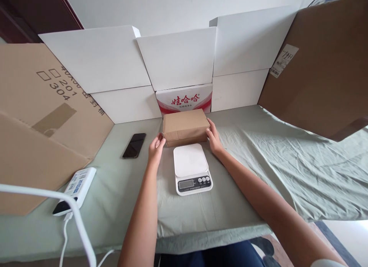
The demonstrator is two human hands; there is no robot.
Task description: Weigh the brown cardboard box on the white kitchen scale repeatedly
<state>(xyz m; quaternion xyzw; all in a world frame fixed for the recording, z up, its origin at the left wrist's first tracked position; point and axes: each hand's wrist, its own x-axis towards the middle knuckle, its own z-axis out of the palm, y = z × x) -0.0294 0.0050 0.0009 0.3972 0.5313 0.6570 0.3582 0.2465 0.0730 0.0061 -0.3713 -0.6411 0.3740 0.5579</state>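
Observation:
A closed brown cardboard box is gripped at its two ends between my hands, just behind the scale. My left hand presses the box's left end, with the thumb at the near corner. On the right end, my right hand has its fingers along the side. The white kitchen scale lies in front of the box, its plate bare and its display dark. Whether the box rests on the cloth or is slightly raised, I cannot tell.
A black phone lies left of my left hand. Farther left are a white power bank and a white cable. White boxes wall the back; large cartons stand left and right. Green cloth covers the table.

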